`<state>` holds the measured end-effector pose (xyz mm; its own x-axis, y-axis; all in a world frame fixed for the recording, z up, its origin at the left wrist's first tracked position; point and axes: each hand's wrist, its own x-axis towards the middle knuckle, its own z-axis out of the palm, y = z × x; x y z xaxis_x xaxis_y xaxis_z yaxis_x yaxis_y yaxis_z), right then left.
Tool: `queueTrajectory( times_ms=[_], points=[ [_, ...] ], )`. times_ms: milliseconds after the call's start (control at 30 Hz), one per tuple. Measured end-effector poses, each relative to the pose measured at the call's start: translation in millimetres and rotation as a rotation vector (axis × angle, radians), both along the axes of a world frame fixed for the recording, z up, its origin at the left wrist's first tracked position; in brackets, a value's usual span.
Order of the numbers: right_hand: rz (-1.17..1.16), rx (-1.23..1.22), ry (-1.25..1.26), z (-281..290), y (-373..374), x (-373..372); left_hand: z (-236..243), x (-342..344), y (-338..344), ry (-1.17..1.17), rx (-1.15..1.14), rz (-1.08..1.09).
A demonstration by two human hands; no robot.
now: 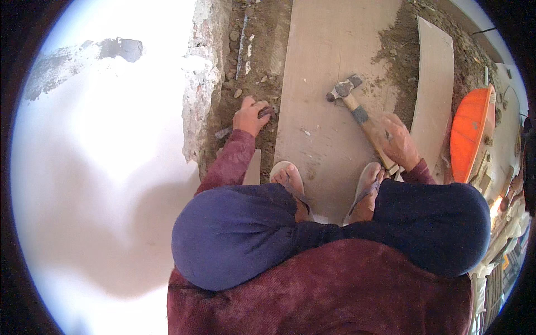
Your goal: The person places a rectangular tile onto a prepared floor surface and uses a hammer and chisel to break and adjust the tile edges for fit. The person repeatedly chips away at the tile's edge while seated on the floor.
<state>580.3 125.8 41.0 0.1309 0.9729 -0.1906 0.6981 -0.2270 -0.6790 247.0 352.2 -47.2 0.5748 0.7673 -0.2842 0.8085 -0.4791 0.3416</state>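
The right hand is resting half-curled at the hammer handle, over the board (whether it's gripping isn't showing); the left hand is pinching a dark piece between bent fingers. Careful handling is keeping 2 sandalled feet clear of the hammer.

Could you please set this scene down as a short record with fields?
Left hand: over the soil, a small dark thing at its fingers, kind unclear
Right hand: at the handle of the hammer; grip unclear
Hammer head: away from the person
Feet: in sandals, on the board
Left side: white wall with a grey patch
Right side: narrower board, orange bowl-like thing
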Motion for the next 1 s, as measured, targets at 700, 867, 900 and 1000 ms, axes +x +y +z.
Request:
queueTrajectory(
  times_ms=[700, 867, 900, 1000],
  points=[
    [-0.669, -0.389, 1.852, 25, 55, -57, 108, 120, -34, -0.629, -0.593, -0.521],
    [-0.561, -0.237, 1.305, 46, 20, 19, 103, 91, -3, -0.311, -0.395, 0.090],
    [-0.549, -0.035, 1.046, 56, 7, 46, 86, 68, 11, -0.267, -0.261, 0.152],
    [-0.909, 0.180, 0.371, 84, -52, 157, 33, 0, 44, -0.047, -0.082, 0.209]
  ],
)
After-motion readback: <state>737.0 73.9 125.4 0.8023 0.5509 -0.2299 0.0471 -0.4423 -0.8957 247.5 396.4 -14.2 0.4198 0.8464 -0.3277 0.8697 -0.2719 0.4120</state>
